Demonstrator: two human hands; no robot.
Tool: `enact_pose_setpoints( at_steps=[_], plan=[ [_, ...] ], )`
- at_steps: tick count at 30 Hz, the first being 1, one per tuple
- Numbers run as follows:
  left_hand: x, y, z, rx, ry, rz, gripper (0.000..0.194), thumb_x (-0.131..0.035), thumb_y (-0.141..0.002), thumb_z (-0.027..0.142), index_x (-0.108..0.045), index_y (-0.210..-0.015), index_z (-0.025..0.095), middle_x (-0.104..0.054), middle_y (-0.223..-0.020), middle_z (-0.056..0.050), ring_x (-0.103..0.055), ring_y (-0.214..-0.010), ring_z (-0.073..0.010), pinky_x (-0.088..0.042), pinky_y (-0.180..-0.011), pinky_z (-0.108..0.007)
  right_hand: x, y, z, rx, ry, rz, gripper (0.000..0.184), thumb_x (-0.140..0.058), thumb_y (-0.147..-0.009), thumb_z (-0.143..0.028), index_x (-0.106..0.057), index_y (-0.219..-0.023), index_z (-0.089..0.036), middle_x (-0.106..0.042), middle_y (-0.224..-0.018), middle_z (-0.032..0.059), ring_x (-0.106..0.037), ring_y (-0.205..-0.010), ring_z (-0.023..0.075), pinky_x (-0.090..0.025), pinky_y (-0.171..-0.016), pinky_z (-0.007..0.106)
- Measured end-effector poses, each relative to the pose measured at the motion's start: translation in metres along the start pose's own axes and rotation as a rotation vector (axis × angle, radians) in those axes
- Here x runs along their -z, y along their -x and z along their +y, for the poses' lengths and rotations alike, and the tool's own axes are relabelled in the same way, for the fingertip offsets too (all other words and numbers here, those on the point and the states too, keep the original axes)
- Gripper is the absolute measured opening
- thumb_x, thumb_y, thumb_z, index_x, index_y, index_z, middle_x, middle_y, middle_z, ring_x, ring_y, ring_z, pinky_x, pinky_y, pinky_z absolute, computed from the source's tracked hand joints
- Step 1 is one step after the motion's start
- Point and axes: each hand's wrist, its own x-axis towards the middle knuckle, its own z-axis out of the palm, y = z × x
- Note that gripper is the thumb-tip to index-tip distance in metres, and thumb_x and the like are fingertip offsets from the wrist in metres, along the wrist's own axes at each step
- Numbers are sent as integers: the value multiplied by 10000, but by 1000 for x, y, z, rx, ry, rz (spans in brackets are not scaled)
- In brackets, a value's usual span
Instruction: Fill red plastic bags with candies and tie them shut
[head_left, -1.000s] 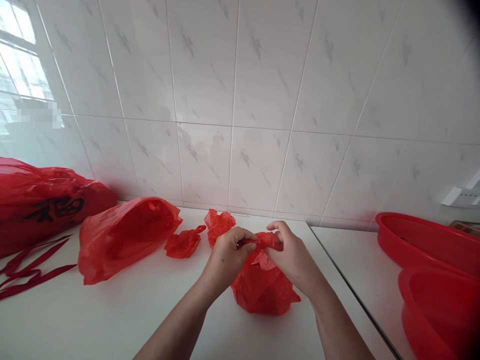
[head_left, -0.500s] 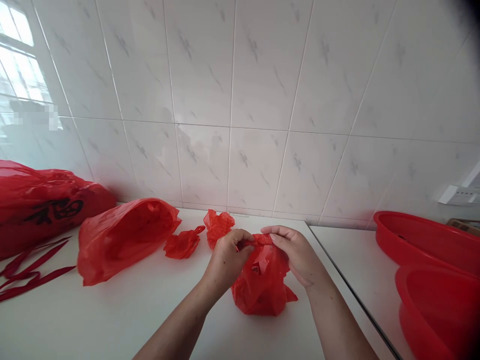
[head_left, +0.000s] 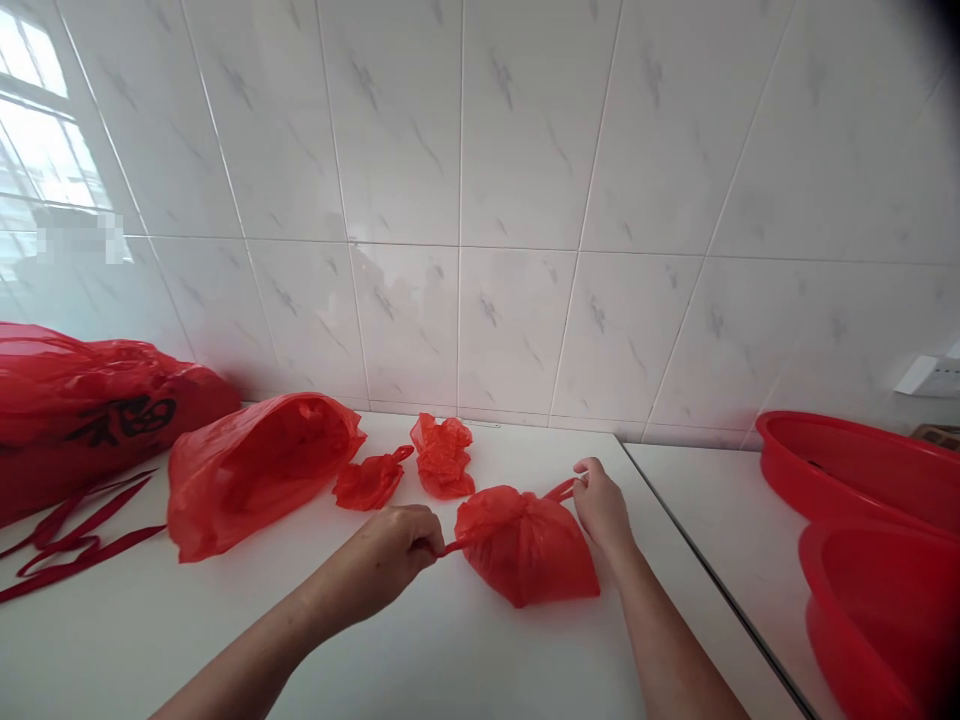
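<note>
A red plastic bag (head_left: 525,548), bunched into a rounded bundle, sits on the white table (head_left: 465,650) between my hands. My left hand (head_left: 382,562) pinches a thin twisted end of the bag at its left side. My right hand (head_left: 602,510) grips a matching twisted end at its upper right, so both ends stretch outward. Just beyond lie a crumpled red plastic piece (head_left: 442,458) and a small tied red bag (head_left: 367,482), both untouched. The bundle's underside is hidden.
A large open red bag (head_left: 259,475) and a fuller red bag with a black character (head_left: 90,420) lie to the left, near several red strips (head_left: 75,545). Two red plastic basins (head_left: 847,470) stand on the adjoining surface at right. Tiled wall behind.
My hands have pulled apart sideways, the left moving well left, drawing the bag's two ends out. The bag now looks tighter and rounder, and the crumpled piece beyond shows fully.
</note>
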Motion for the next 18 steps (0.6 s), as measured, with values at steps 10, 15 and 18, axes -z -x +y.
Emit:
enact_pose_setpoints(
  at_steps=[10,15,18],
  plan=[
    [-20,-27,27,-51,162,24,417,-632,-725,296,-584,-1139,311,-497,-1304,-50,-480,-1151,-248,-409,-946,-378,5,-8,52,-136,-104,29,351,-447,-773,-529,-564,-815,-201,-586,-691,18,-545,-594,174,-441,-536,291],
    [-63,-55,27,-101,-48,19,857,-678,-603,177,-373,-1399,261,-495,-1340,-124,-426,-1224,-343,-421,-918,-448,4,-11,58,-127,-48,-6,323,-461,-754,-490,-590,-826,-203,-624,-690,24,-578,-609,186,-447,-579,298],
    [-53,-57,21,-195,-138,30,656,-454,-615,-5,-601,-1196,262,-702,-920,-59,-619,-871,-254,-464,-761,-364,6,-14,61,-126,-17,-21,325,-449,-751,-475,-589,-828,-192,-637,-685,39,-599,-622,199,-445,-579,296]
  ],
)
